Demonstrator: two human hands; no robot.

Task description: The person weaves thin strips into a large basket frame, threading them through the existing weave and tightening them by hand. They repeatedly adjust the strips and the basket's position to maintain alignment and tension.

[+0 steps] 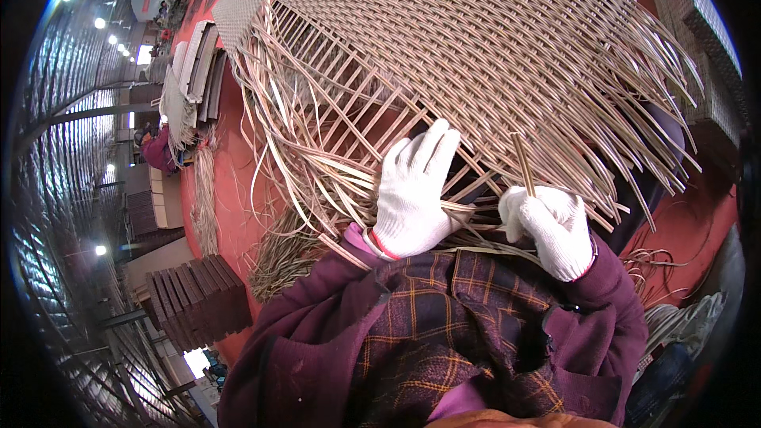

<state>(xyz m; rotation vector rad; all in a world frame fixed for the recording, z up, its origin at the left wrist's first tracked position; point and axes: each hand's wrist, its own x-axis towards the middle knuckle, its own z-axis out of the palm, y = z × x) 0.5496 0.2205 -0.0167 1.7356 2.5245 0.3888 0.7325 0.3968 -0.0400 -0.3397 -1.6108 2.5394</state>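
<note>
A large woven wicker panel (476,24) of tan strips fills the upper middle, with loose strip ends fanning out along its lower edge. My left hand (412,190), in a white glove, lies flat with fingers together against the open lattice of strips below the woven part. My right hand (551,226), also gloved in white, is closed around a single tan strip (521,162) that sticks up from the fist. Both sleeves are dark purple, over a plaid apron.
A red floor (230,190) lies under the work. Bundles of loose strips (277,257) lie on the floor to the left. A stack of dark woven panels (198,297) stands lower left. Another person in purple (158,150) sits far left beside pale frames (190,63).
</note>
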